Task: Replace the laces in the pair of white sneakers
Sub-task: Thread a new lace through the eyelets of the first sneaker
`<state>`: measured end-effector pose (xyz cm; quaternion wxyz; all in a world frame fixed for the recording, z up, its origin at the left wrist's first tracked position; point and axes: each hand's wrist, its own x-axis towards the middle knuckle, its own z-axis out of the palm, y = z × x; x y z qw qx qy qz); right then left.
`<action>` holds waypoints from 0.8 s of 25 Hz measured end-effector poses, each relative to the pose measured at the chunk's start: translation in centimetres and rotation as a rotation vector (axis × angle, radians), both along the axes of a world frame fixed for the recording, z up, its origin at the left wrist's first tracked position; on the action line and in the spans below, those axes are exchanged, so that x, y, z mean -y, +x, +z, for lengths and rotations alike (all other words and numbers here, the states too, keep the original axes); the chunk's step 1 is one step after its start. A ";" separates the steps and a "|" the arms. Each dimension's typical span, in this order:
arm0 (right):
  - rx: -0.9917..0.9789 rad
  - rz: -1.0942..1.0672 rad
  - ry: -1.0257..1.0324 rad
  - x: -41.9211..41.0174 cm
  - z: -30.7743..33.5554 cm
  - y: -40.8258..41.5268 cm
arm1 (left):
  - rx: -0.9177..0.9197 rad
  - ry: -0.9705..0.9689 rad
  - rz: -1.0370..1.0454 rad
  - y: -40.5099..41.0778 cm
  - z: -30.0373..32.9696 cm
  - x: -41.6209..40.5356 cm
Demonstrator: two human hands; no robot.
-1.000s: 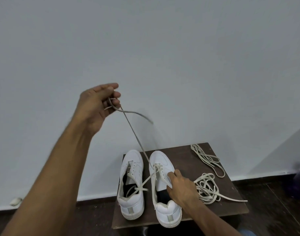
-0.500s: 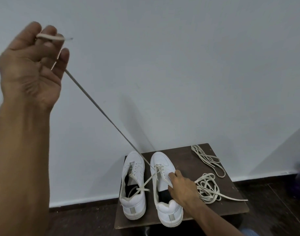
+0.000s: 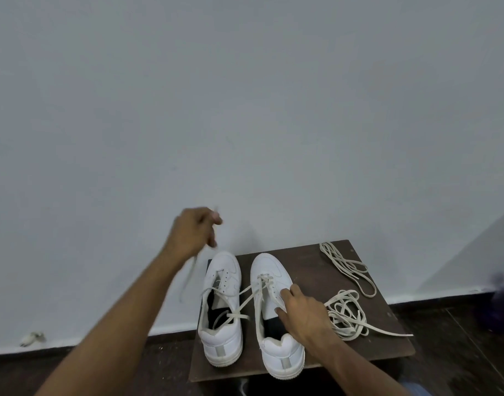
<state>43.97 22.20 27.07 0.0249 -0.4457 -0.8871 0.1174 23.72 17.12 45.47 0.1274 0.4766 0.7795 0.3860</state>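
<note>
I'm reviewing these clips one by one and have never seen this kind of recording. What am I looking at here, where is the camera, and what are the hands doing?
There is no machine: a person works with bare hands, and the one camera sits on their head, looking forward and down. That is why both arms reach in from the bottom edge.

A small dark wooden table stands against a pale wall. On it sit two white sneakers side by side. The left sneaker is mostly unlaced. The right sneaker has a cream lace through its front eyelets.

The right hand grips that sneaker's side to steady it. The left hand is raised beside the table and blurred; it seems to pinch a lace end that dangles below it.

Two loose lace bundles lie on the table's right side.
</note>
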 end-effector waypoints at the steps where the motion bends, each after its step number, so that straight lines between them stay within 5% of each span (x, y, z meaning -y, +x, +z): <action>1: -0.002 0.001 0.001 0.0 0.0 0.0 | 0.152 -0.052 -0.060 0.9 -1.8 -0.2; 5: -0.006 0.005 0.000 0.0 0.0 0.1 | 0.414 -0.251 -0.069 3.6 -6.0 -0.4; 9: -0.006 0.006 0.003 -0.1 0.0 0.1 | 0.589 -0.235 -0.060 4.1 -7.9 -0.4; 17: -0.131 -0.015 0.030 -0.7 0.0 -1.1 | 0.129 -0.258 -0.098 4.5 -13.3 -2.6; 20: -0.169 -0.049 -0.002 -1.7 0.3 -1.1 | 0.103 -0.292 -0.099 4.7 -14.8 -3.4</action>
